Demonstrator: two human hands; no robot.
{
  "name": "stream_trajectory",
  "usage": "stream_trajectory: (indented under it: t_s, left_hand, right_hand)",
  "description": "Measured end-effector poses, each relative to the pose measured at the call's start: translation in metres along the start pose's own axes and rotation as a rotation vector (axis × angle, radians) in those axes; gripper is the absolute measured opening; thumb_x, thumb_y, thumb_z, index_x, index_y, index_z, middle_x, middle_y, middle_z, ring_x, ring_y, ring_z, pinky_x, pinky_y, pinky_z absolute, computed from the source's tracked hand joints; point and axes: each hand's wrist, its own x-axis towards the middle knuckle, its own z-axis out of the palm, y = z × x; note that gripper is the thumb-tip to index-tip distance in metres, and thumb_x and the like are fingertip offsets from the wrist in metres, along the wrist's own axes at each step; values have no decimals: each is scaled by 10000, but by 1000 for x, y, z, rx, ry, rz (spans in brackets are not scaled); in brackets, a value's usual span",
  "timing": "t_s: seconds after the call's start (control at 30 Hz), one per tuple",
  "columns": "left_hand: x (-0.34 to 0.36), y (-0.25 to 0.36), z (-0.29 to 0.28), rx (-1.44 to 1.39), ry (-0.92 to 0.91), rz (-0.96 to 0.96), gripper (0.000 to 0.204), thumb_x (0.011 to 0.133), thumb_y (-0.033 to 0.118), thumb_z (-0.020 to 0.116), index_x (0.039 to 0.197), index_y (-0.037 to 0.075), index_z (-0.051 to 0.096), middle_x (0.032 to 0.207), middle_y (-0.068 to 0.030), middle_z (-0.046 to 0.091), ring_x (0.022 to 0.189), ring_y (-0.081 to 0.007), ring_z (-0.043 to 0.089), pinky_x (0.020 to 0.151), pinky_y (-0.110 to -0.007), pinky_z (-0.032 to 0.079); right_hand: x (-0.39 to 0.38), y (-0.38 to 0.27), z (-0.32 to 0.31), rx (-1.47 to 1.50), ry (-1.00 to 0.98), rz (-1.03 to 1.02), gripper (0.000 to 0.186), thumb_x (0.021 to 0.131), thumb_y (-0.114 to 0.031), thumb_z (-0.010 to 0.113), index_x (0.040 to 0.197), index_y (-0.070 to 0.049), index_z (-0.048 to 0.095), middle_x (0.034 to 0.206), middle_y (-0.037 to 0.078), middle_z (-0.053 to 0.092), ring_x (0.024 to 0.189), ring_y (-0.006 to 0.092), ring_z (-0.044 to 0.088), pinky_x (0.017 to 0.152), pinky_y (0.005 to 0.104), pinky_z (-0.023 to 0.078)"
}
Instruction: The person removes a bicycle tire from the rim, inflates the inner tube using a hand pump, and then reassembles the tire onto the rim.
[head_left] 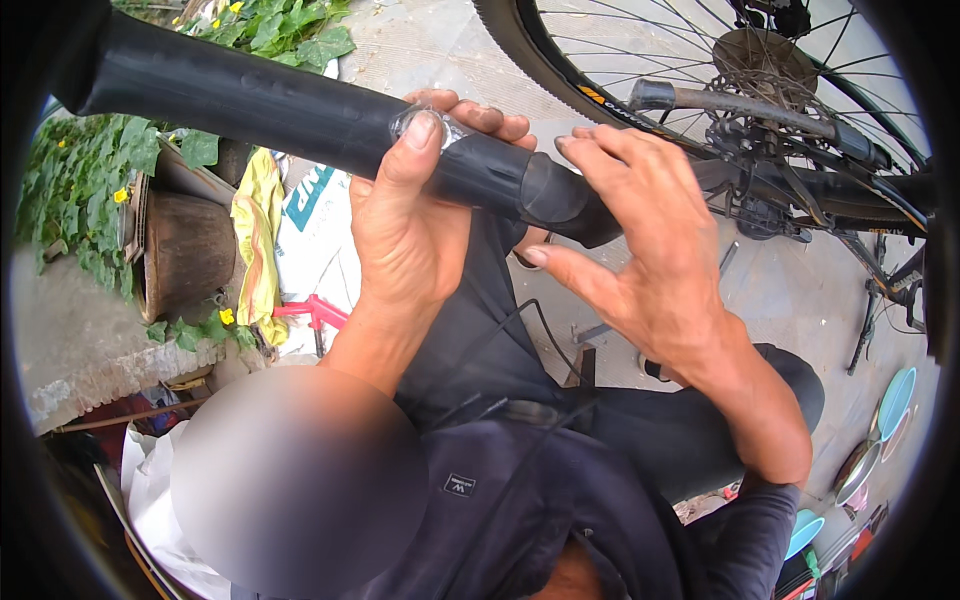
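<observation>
A swollen black inner tube (270, 100) slants from the upper left down to the middle of the view. My left hand (410, 225) is closed round it from below, fingers behind and thumb on top. Under that thumb lies a small shiny, crinkled clear film (453, 132). Further right, a smooth dark oval patch (552, 190) shows on the tube. My right hand (655, 230) hovers at the tube's right end, fingers stretched and thumb apart, holding nothing. Whether its fingertips touch the rubber I cannot tell.
A bicycle wheel (560, 75) and its chain parts fill the upper right. Leafy plants (75, 190) and a brown pot (185, 250) stand at the left, beside a yellow cloth (258, 230) and a pink-red tool (315, 310). Turquoise basins (897, 402) lie at the lower right.
</observation>
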Motion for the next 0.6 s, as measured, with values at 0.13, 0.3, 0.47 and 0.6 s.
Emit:
stream_trajectory:
  t_s: [0.13, 0.3, 0.47, 0.6]
  left_hand:
    - [-2, 7, -5, -8, 25, 25, 352, 956, 279, 579, 1176, 6, 548, 1074, -146, 603, 1107, -346, 566, 1051, -582, 400]
    - [-10, 11, 10, 56, 153, 18, 383, 905, 223, 673, 1181, 14, 510, 1046, -123, 599, 1059, -320, 601, 984, -496, 478]
    - [-18, 12, 1, 64, 136, 13, 374, 986, 312, 532, 1218, 22, 497, 1127, -137, 576, 1156, -328, 559, 1080, -534, 394]
    - [-23, 13, -2, 52, 196, 48, 364, 1005, 303, 501, 1234, 22, 480, 1129, -134, 581, 1168, -324, 554, 1086, -526, 389]
  right_hand:
    - [-2, -35, -55, 1061, -405, 243, 339, 791, -6, 698, 1119, 55, 639, 979, 251, 663, 813, 321, 681, 693, 368, 537]
    - [-25, -55, -52, 1947, -689, 248, 403, 853, -10, 650, 1206, 163, 564, 895, 224, 653, 705, 261, 658, 595, 323, 496]
    - [-32, -68, -50, 2189, -627, 320, 451, 867, -8, 613, 1255, 199, 509, 878, 207, 689, 525, 185, 607, 487, 280, 456]
    - [-15, -59, -39, 1885, -592, 727, 537, 835, -9, 633, 1336, 110, 481, 1027, 204, 666, 620, 179, 606, 543, 270, 467]
